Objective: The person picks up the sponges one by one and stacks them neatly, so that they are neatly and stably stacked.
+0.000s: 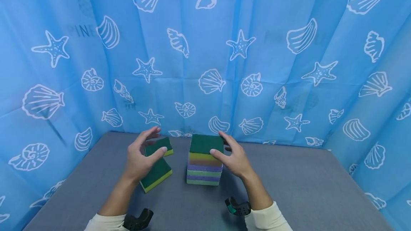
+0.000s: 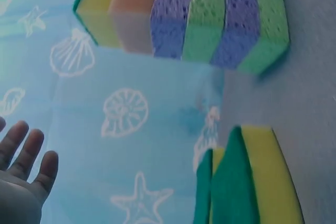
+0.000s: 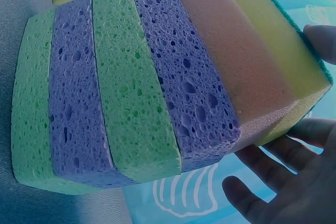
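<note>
A stack of sponges [image 1: 204,168] stands on the table, with alternating light green and purple porous layers below. Above them lie a pinkish-brown layer [image 3: 231,45] and a yellow sponge with a dark green scouring top [image 1: 206,143]. My right hand [image 1: 236,158] holds this top sponge at its right side, thumb at the near edge and fingers round the far side. My left hand [image 1: 140,158] hovers, fingers spread and holding nothing, over two green-and-yellow sponges. The nearer sponge [image 1: 157,174] is partly hidden by that hand, as is the farther one [image 1: 165,143].
The grey table [image 1: 298,184] reaches back to a blue curtain [image 1: 205,60] printed with white shells and starfish. The curtain also encloses both sides. Dark bands [image 1: 138,220] sit at both wrists by the white sleeves.
</note>
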`<state>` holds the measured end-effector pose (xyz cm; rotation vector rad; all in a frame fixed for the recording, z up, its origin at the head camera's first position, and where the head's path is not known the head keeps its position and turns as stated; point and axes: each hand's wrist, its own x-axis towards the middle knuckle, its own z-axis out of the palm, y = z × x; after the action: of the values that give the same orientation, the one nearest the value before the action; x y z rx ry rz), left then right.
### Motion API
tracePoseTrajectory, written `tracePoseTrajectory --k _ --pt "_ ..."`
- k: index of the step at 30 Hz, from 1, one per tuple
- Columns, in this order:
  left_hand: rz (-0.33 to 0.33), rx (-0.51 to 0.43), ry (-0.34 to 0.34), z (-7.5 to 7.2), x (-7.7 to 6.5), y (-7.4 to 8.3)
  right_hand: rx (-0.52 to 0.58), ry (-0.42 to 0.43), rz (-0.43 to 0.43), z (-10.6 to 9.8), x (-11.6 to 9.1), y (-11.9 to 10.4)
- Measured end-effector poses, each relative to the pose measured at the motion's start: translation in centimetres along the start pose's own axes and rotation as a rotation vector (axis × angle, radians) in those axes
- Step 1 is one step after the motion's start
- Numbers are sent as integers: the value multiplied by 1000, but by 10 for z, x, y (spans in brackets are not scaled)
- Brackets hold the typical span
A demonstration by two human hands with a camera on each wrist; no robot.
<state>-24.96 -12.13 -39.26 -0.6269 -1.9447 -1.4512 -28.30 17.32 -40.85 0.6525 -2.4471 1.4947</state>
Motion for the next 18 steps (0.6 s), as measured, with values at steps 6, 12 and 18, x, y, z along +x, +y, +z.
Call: tracePoseTrajectory --k 6,12,18 --pt "38 -12 86 -22 -11 -1 1 -5 7 0 1 0" --pt "75 3 139 -39 -19 -1 -10 -7 12 1 1 1" --pt "-49 60 171 -50 -33 -4 4 -16 21 1 0 0"
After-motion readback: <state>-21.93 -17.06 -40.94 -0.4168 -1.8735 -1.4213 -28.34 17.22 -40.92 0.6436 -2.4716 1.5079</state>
